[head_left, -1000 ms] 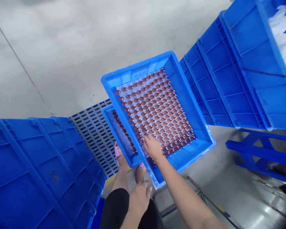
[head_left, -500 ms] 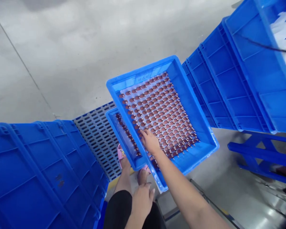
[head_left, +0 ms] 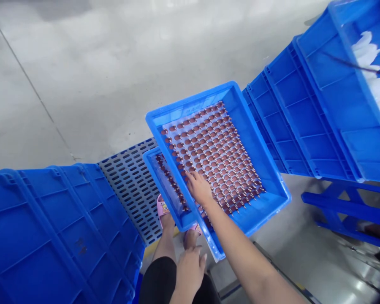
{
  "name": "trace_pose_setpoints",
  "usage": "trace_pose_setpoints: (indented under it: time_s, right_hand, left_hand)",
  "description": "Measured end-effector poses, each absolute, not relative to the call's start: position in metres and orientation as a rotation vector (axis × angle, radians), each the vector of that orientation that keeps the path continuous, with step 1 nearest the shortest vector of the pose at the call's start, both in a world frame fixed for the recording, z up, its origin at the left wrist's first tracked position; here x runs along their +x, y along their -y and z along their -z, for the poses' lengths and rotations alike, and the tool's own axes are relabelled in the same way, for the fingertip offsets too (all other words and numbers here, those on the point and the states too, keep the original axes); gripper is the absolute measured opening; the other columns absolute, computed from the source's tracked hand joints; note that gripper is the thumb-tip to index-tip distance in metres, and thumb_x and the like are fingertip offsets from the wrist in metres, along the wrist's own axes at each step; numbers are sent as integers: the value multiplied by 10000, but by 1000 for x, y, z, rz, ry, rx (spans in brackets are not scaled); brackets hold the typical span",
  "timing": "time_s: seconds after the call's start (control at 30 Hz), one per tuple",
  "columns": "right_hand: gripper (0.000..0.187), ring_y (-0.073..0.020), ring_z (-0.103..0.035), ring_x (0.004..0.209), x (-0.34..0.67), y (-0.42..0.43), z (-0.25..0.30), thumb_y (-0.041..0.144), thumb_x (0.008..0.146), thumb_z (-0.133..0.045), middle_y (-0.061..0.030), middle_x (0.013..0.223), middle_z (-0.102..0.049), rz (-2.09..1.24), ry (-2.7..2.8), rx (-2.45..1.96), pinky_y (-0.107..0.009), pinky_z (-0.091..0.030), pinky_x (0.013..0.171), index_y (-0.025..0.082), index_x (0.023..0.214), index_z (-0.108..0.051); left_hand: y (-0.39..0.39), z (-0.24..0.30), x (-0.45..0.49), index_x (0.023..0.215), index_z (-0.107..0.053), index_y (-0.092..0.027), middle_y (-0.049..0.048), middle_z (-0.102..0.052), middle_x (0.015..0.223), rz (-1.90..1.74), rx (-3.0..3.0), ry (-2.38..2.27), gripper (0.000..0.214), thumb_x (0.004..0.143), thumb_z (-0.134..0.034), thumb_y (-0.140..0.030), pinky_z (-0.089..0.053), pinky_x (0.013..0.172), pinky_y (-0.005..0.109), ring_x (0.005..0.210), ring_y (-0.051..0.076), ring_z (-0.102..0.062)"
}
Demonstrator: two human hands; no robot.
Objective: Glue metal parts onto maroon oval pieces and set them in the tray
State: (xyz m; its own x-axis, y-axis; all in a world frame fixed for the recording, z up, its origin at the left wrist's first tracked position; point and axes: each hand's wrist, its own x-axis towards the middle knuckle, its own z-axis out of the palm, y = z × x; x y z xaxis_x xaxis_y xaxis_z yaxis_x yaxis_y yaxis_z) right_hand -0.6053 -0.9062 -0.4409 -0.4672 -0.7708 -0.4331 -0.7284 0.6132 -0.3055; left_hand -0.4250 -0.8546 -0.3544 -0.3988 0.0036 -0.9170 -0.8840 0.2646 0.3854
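In the upper blue plastic bin [head_left: 262,173], rows of small reddish-brown rounded pieces with metal pins [head_left: 220,156] stand on a pale sheet [head_left: 169,126]. My right hand [head_left: 200,188] reaches over the left rows, fingers stretched out and slightly apart, fingertips at the pieces; I cannot make out anything held. My left hand [head_left: 190,268] is low in front of my knees, clear of the bin, thumb apart and fingers partly bent, with nothing seen in it. Under the upper bin's left side, a second blue bin [head_left: 152,162] shows more such pieces [head_left: 174,185].
Stacked blue crates [head_left: 66,228] rise at the left. Another stack of blue crates [head_left: 304,101] stands at the right, white items [head_left: 372,63] in the top one. A slotted platform [head_left: 129,181] lies beside my pink slippers [head_left: 162,207]. A blue frame [head_left: 348,202] is at the lower right.
The view has shifted slightly, so the bins sit a little lower in the picture. My right hand remains over the left rows, slightly farther up them. My left hand stays by my knees.
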Motion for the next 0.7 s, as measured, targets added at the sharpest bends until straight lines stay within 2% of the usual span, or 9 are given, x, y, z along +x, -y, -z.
trace_pose_setpoints:
  time_s: [0.13,0.43,0.7]
  right_hand:
    - [381,-226,-527,1073,-607,911,444,254,927,-492,-90,1276,-474,90,-2298,-1191,-413,-495,853,220,1301,-425]
    - [358,-216,-542,1039,-606,910,447,253,921,-504,-86,1234,-500,100,-2309,-1214,-399,-505,828,212,1273,-450]
    - [353,-208,-554,1012,-607,913,443,261,924,-501,-85,1221,-507,64,-2303,-1212,-390,-513,811,207,1269,-452]
  left_hand:
    - [855,354,-424,1114,-579,-236,74,-579,1202,-1280,-830,-1662,287,889,-461,-369,-454,906,440,1050,222,-556]
    - [854,354,-419,1149,-552,-182,90,-584,1185,-1295,-835,-1680,349,868,-501,-383,-450,901,475,1045,230,-565]
    - [858,351,-420,1167,-548,-208,85,-581,1196,-1271,-866,-1670,354,871,-490,-394,-437,920,471,1051,233,-561]
